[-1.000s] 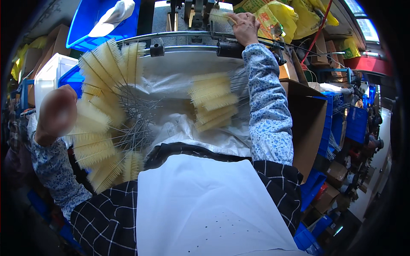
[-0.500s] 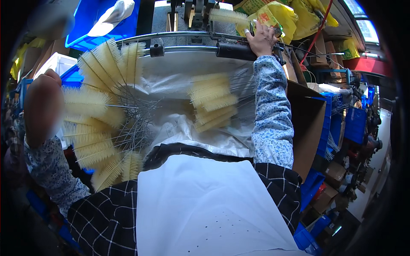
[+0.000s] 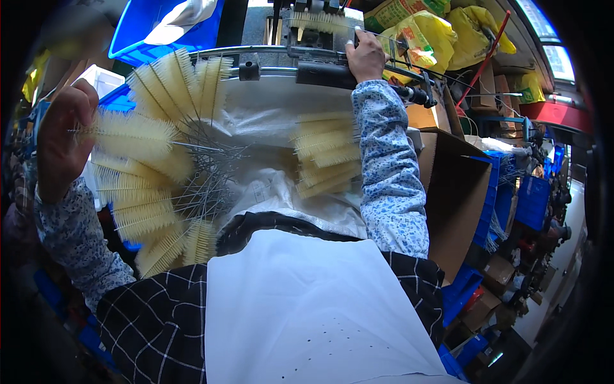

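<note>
My left hand (image 3: 62, 134) is raised at the left with its fingers curled around the tip of a cream-bristled wire brush (image 3: 131, 134). That brush lies across a fan of similar brushes (image 3: 144, 214), whose twisted wire stems point inward. At the top, my right hand (image 3: 366, 57) grips the end of a sliding carriage (image 3: 326, 73) on a metal rail. Another pale brush (image 3: 318, 23) sits level in the machine just left of my right fingers, its thin stem running right behind them. My right forearm partly covers a further stack of brushes (image 3: 326, 150).
White sheeting (image 3: 256, 105) covers the work surface before me. An open cardboard box (image 3: 457, 198) stands right of my forearm. Yellow bags (image 3: 425, 38) lie beyond the machine; a blue crate (image 3: 131, 48) with a white cap (image 3: 182, 22) is at the upper left.
The carriage has slid left along the rail with my right hand and the brush in the machine. My left hand and its brush have shifted slightly upward. The view has also turned a little.
</note>
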A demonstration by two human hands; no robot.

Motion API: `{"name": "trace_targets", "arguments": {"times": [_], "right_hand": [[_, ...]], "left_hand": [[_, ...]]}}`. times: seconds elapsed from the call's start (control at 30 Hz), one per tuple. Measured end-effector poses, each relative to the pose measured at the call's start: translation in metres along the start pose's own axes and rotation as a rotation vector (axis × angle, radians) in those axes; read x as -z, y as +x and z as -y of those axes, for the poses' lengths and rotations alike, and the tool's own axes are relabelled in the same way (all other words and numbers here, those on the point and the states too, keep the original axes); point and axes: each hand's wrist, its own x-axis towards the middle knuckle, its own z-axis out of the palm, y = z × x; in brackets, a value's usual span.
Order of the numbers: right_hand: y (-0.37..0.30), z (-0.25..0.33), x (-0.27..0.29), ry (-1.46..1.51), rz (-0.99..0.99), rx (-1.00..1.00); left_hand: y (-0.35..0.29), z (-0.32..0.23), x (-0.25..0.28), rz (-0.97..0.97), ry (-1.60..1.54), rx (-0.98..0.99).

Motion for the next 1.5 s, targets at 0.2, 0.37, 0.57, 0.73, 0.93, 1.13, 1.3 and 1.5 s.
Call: {"name": "trace_targets", "arguments": {"times": [0.2, 0.37, 0.57, 0.73, 0.93, 1.13, 1.3, 1.5], "right_hand": [[-0.004, 0.062, -0.006, -0.037, 0.023, -0.01], [-0.004, 0.061, -0.001, -0.034, 0.109, -0.02], [0.0, 0.003, 0.018, -0.025, 0.087, -0.003], [0.005, -0.068, 0.011, 0.073, 0.01, 0.074], [0.031, -0.084, 0.045, -0.275, 0.082, -0.047], [0.026, -0.116, 0.08, -0.051, 0.228, 0.225], [-0.01, -0.108, 0.149, 0.662, 0.775, -0.117], [-0.044, 0.038, 0.133, 1.104, 1.0, 0.212]], "left_hand": [[0.018, -0.009, -0.015, 0.014, 0.029, -0.054], [0.026, -0.013, -0.017, 0.02, 0.072, -0.093], [0.012, 0.003, -0.003, -0.016, 0.07, -0.074], [0.013, 0.006, 0.006, -0.008, 0.056, -0.07], [0.035, 0.004, -0.007, -0.063, -0.007, 0.011], [0.064, 0.016, -0.027, 0.099, -0.089, 0.003], [0.081, 0.028, -0.062, 0.068, -0.211, -0.007], [0.117, 0.015, -0.135, 0.148, -0.536, -0.025]]}}
